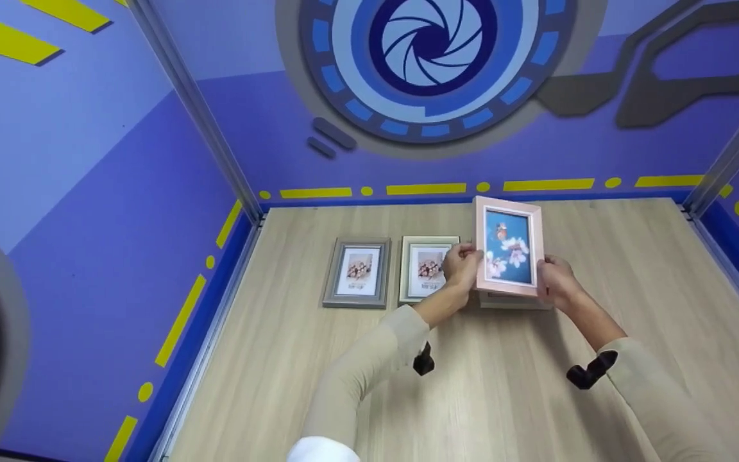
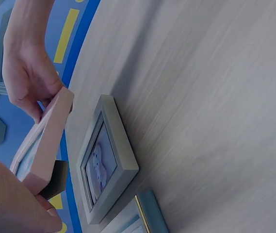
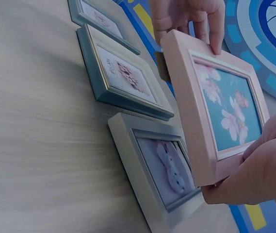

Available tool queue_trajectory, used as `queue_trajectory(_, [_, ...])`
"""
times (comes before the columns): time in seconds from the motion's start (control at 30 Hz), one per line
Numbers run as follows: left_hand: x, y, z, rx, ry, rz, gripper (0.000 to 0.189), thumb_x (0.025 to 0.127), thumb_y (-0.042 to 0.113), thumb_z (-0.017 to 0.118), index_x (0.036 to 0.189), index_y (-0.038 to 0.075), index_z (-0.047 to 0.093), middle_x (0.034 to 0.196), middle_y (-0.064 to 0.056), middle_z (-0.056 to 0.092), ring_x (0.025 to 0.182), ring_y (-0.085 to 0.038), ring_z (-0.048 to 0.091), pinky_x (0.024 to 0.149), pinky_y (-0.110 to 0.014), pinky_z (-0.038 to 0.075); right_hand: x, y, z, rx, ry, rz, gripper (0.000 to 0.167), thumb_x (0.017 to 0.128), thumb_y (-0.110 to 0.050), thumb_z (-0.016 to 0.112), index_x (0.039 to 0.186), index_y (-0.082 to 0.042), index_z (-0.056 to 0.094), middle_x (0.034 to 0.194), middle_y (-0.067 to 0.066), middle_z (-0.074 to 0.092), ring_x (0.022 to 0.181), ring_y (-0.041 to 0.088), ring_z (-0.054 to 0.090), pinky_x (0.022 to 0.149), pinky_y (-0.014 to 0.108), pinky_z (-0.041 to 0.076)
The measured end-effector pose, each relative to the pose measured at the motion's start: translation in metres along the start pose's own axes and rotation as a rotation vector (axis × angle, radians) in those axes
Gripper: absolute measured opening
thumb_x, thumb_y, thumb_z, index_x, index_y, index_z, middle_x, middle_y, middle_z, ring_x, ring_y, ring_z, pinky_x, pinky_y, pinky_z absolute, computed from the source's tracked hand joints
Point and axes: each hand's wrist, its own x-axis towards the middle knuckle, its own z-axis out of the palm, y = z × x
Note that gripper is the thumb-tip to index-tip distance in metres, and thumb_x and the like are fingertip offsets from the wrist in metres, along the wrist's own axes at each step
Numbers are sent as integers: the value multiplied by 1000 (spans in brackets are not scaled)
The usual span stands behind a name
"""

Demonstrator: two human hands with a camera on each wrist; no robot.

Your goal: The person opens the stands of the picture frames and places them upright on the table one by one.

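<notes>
A pink picture frame [image 1: 507,247] with a blossom picture is held up off the table between both hands. My left hand [image 1: 462,266] grips its left edge, and my right hand [image 1: 559,281] grips the right edge. In the right wrist view the pink frame [image 3: 203,121] is tilted, its blue picture [image 3: 230,107] showing, with fingers on both opposite sides. Beneath it lies a pale frame [image 2: 109,160] with a light toy-like figure in its picture, mostly hidden in the head view. A dark flap [image 2: 56,179] juts from the pink frame's back.
To the left on the wooden table [image 1: 267,372] lie a grey frame [image 1: 356,273] and a cream-gold frame [image 1: 411,269], both with flower pictures. The left forearm partly crosses the cream one. Blue-purple printed panels [image 1: 408,167] wall the table at the back and sides.
</notes>
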Motion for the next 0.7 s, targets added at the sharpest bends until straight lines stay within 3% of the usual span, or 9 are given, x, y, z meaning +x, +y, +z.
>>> queue_trajectory(0.07, [-3, 0, -4, -6, 20, 41, 16, 82, 6, 75, 98, 4, 72, 88, -3, 70, 77, -6, 58, 74, -20, 51, 0, 1, 2, -19, -15, 7, 61, 109, -19, 16, 160, 5, -7, 164, 26, 12, 141, 33, 25, 81, 28, 48])
queue_trajectory(0.17, [-8, -2, -10, -4, 45, 102, 15, 80, 4, 77, 95, 3, 72, 84, -2, 69, 72, -3, 54, 71, -17, 49, 2, 2, 6, -31, -25, 2, 59, 109, -17, 18, 160, 7, 0, 149, 23, 27, 129, 30, 35, 65, 25, 43])
queue_trajectory(0.3, [-13, -4, -17, -6, 37, 178, 14, 82, 4, 78, 94, 3, 71, 83, 0, 66, 71, 0, 52, 68, -14, 48, 5, 4, 12, -30, -29, -8, 56, 110, -15, 19, 158, 10, 10, 123, 12, 44, 110, 19, 44, 60, 22, 41])
queue_trajectory(0.37, [-16, -4, -20, 4, 27, 225, 15, 82, 5, 79, 94, 3, 70, 83, 0, 65, 72, -1, 52, 68, -14, 48, 6, 5, 15, -11, -38, 1, 55, 110, -14, 19, 159, 9, 10, 110, 5, 43, 97, 13, 44, 57, 20, 39])
queue_trajectory(0.43, [-18, -3, -22, 26, 24, 282, 16, 82, 7, 80, 95, 4, 69, 83, 0, 64, 73, -6, 55, 68, -14, 48, 6, 6, 17, 28, -55, 22, 55, 110, -14, 20, 160, 6, 8, 109, 2, 43, 93, 9, 45, 57, 19, 38])
queue_trajectory(0.6, [-24, 1, -23, 47, -11, 412, 22, 83, 11, 80, 98, 2, 68, 87, -6, 64, 80, -21, 61, 75, -34, 57, 6, 9, 24, 150, -83, 51, 53, 110, -13, 22, 160, 1, 11, 104, -4, 46, 87, 4, 47, 67, 17, 42])
queue_trajectory(0.7, [-26, 4, -21, 47, -32, 450, 26, 83, 14, 81, 101, 2, 67, 90, -8, 64, 80, -20, 61, 79, -44, 58, 6, 10, 26, 221, -110, 44, 47, 109, -12, 22, 154, 2, 22, 100, -7, 54, 88, 3, 54, 74, 18, 48])
